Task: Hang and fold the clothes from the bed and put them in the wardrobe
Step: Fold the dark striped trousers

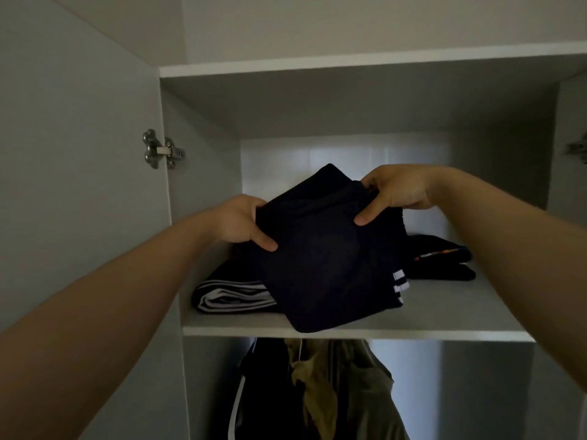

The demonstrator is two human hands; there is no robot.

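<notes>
being held at the front edge of the wardrobe shelf (444,319), a folded dark garment (324,268) with white stripes at one hem is being gripped on both sides. the left hand (236,222) is being clamped on its left edge, thumb on the front face and fingers hidden behind. the right hand (395,192) is being clamped on its upper right corner in the same way. the garment is being kept tilted, its lower edge hanging just past the shelf's front edge and its top leaning back into the compartment. whether its lower part is touching the shelf cannot be told.

on the shelf's left side a folded striped garment (228,296) is lying, partly covered by the held piece. toward the back right corner a folded black item (441,258) is lying. below the shelf, hung clothes (333,392) are showing, dark and olive.

the step in hand is judged to be the stowing of a folded piece on the shelf. the next move is judged to call for the garment being lowered flat between the two folded pieces or onto the left one, and being pushed back so nothing is overhanging the front edge. the fingers are then to be slid out from behind without the folds being dragged open.
</notes>
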